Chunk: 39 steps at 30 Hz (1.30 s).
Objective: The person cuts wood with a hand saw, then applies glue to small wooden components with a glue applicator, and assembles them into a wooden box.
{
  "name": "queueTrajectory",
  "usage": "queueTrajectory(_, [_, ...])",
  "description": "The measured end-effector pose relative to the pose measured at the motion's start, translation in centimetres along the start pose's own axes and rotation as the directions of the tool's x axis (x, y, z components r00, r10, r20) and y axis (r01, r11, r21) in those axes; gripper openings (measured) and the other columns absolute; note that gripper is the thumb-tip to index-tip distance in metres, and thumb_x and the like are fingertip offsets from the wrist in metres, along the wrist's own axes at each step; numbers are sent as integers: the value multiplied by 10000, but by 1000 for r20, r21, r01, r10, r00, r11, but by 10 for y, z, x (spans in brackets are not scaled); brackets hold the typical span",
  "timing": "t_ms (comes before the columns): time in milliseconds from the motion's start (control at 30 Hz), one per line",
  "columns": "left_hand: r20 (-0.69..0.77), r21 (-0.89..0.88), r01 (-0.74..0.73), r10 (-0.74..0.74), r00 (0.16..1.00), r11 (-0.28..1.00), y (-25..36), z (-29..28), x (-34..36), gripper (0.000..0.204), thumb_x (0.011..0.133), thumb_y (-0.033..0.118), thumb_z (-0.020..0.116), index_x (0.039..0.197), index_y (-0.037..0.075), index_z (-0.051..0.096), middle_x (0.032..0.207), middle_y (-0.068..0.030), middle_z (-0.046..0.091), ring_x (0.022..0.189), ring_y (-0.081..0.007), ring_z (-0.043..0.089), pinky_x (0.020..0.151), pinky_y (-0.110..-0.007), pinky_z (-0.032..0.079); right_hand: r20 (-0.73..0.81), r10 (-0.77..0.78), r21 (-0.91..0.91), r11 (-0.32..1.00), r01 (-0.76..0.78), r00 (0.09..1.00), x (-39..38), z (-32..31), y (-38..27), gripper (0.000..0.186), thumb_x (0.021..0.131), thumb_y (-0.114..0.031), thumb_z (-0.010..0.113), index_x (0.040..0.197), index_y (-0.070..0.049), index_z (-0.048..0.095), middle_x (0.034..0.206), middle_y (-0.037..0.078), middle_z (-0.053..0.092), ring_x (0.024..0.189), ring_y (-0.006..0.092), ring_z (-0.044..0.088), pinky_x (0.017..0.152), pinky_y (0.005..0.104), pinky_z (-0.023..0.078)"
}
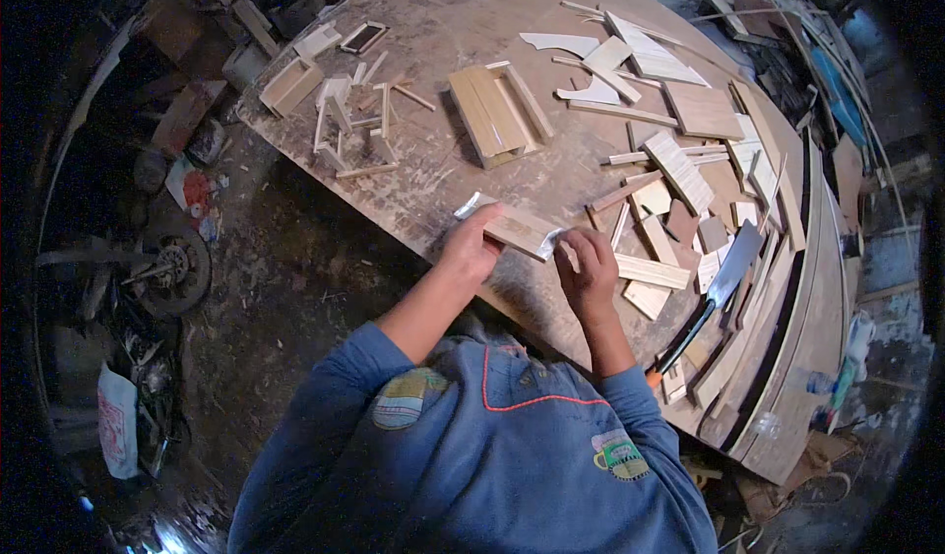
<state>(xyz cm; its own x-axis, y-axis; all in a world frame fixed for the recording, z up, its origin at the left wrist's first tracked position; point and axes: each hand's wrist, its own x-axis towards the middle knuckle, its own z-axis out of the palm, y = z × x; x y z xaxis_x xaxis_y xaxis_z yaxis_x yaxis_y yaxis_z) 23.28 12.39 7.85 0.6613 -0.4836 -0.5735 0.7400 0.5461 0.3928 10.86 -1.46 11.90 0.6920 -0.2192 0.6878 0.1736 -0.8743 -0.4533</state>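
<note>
Over the near edge of the worktable point(413, 180), my left hand point(472, 247) is closed on a short wooden bar point(517, 227), held at a slant. A pale, shiny strip of thin material point(551, 245) shows at the bar's right end, with another piece at the left end. My right hand point(588, 263) is at that right end, its fingers curled against the strip. Beyond the bar sits a shallow wooden box point(477, 111) with a long board along it. To the right lie several loose wood offcuts point(679, 170) and a long-bladed tool point(728, 273) with an orange-tipped handle.
Small wooden frames and pieces point(345, 121) and a little box point(287, 86) lie at the back left. Long boards point(787, 318) run along the right side. Off the table's left stand a wheel point(177, 298) and a white sack point(116, 421).
</note>
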Motion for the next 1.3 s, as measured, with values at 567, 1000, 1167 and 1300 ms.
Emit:
queueTrajectory(567, [-24, 325, -164, 182, 983, 931, -23, -10, 20, 392, 864, 119, 654, 1207, 38, 482, 873, -33, 588, 760, -105, 567, 652, -214, 458, 353, 470, 262, 780, -567, 809, 57, 38, 159, 140, 779, -54, 742, 878, 25, 684, 771, 55, 680, 708, 112, 630, 662, 258, 512])
queueTrajectory(1000, [201, 854, -435, 591, 781, 285, 17, -26, 94, 504, 791, 14, 686, 1269, 23, 525, 922, -30, 585, 815, -96, 563, 745, -219, 482, 630, 529, 192, 604, -774, 569, 59, 112, 235, 195, 768, -63, 764, 945, -11, 700, 820, 16, 679, 746, 79, 603, 662, 226, 481])
queueTrajectory(1167, [350, 871, -490, 653, 672, 38, 16, -35, 118, 339, 714, 4, 755, 1020, 27, 610, 895, -23, 588, 797, -106, 559, 714, -247, 488, 454, 434, -133, 897, -422, 778, 69, 116, 209, 226, 731, -143, 779, 935, -56, 734, 856, 135, 698, 757, 231, 682, 716, 312, 521])
queueTrajectory(1300, [359, 871, -489, 635, 684, 34, 15, -34, 124, 267, 730, 12, 749, 948, 21, 594, 864, -24, 588, 772, -101, 560, 696, -250, 486, 460, 473, -117, 871, -477, 751, 74, 112, 195, 244, 729, -182, 778, 931, -53, 732, 876, 161, 696, 766, 248, 687, 718, 325, 522])
